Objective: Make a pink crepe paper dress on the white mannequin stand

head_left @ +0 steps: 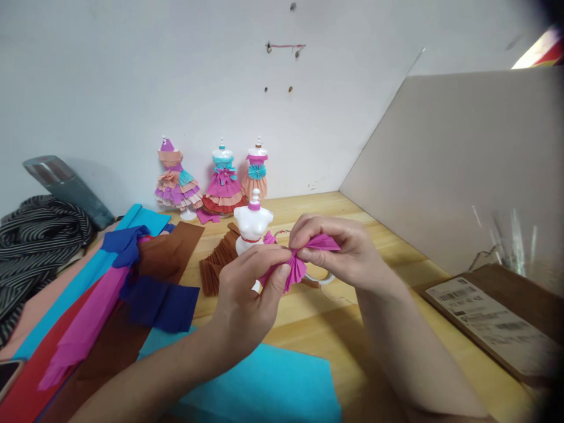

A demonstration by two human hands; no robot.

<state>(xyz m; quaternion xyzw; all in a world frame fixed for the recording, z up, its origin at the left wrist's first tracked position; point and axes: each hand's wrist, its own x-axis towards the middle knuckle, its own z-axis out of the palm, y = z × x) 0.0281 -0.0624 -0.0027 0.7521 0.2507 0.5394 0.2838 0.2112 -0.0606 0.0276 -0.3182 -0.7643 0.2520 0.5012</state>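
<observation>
Both hands pinch a piece of pleated magenta crepe paper (296, 273), which fans out around a gathered middle. My left hand (249, 294) grips its left part between thumb and fingers. On the other side, my right hand (339, 249) holds the gathered point, with a pleated flap sticking out past the thumb. Just behind my hands stands a small white mannequin (254, 222) with a magenta neck band and a thin red waist tie; its lower part is partly hidden by my left hand. Beside it lies gathered brown crepe paper (215, 264).
Three mannequins in paper dresses (223, 182) stand against the wall. Crepe paper strips (83, 311) and a turquoise sheet (268, 382) cover the left and front. Scissors with a white handle (324, 279) lie behind my right hand. A cardboard box (489, 311) sits at right, striped cloth (39, 247) at left.
</observation>
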